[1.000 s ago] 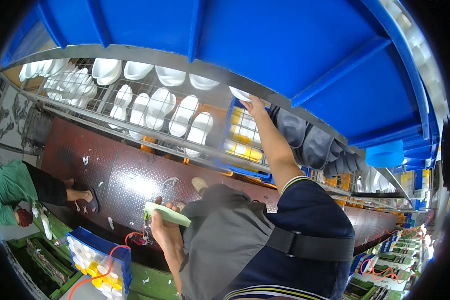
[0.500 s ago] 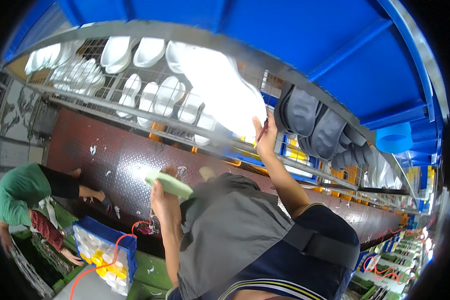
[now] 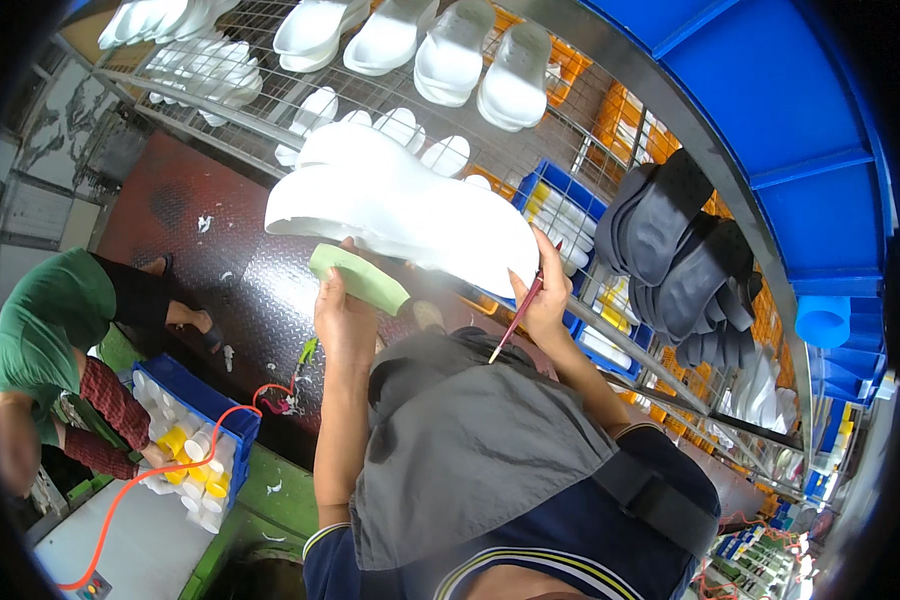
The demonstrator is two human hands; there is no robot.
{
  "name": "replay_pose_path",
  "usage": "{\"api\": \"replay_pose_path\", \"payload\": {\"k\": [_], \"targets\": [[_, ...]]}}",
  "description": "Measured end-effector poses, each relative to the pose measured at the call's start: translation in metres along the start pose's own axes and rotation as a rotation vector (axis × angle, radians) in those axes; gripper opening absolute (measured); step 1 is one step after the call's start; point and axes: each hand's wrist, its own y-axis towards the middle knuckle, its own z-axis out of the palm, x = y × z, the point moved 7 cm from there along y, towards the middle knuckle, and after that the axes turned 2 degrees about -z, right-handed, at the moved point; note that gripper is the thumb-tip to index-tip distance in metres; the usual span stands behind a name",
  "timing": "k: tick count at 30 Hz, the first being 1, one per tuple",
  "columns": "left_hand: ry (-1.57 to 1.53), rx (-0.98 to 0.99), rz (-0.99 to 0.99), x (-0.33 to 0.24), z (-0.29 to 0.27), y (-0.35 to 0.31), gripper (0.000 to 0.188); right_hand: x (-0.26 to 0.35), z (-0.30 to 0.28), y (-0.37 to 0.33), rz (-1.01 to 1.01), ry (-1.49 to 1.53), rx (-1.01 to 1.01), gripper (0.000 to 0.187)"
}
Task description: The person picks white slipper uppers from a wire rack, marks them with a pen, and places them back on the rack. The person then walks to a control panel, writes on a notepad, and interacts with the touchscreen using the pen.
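A large white foam shoe sole is held out over the floor by my right hand, gripped at its right end. It looks like two soles lapped together, though I cannot be sure. The same hand also keeps a slim dark red tool with a pale tip, like a small brush, pointing down toward my apron. My left hand is closed on a flat light green pad, just below the sole's left part. Whether pad and sole touch, I cannot tell.
Ahead stands a wire rack with rows of white soles. Grey soles are stacked at its right. At lower left a person in green reaches into a blue crate of white and yellow pieces. An orange hose runs beside it.
The white sole has come away from the rack, down and left toward my left hand. My left hand with the pad has risen slightly. The view has turned.
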Motion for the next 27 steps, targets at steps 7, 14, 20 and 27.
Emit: {"api": "replay_pose_path", "payload": {"k": [7, 14, 20, 27], "targets": [[-0.048, 0.028, -0.021, 0.007, -0.007, 0.008, 0.047, -0.016, 0.000, 0.000, 0.083, 0.078, 0.047, 0.065], [0.042, 0.111, -0.056, 0.012, -0.012, -0.002, 0.042, -0.147, 0.008, -0.007, 0.873, 0.926, -0.357, 0.051], [0.053, -0.074, -0.152, 0.032, -0.051, -0.026, 0.044, -0.303, -0.009, 0.025, 0.870, 0.970, -0.825, 0.036], [0.034, -0.129, -0.130, 0.033, -0.060, -0.032, 0.046, -0.353, 0.013, 0.038, 1.103, 1.104, -0.891, 0.063]]}}
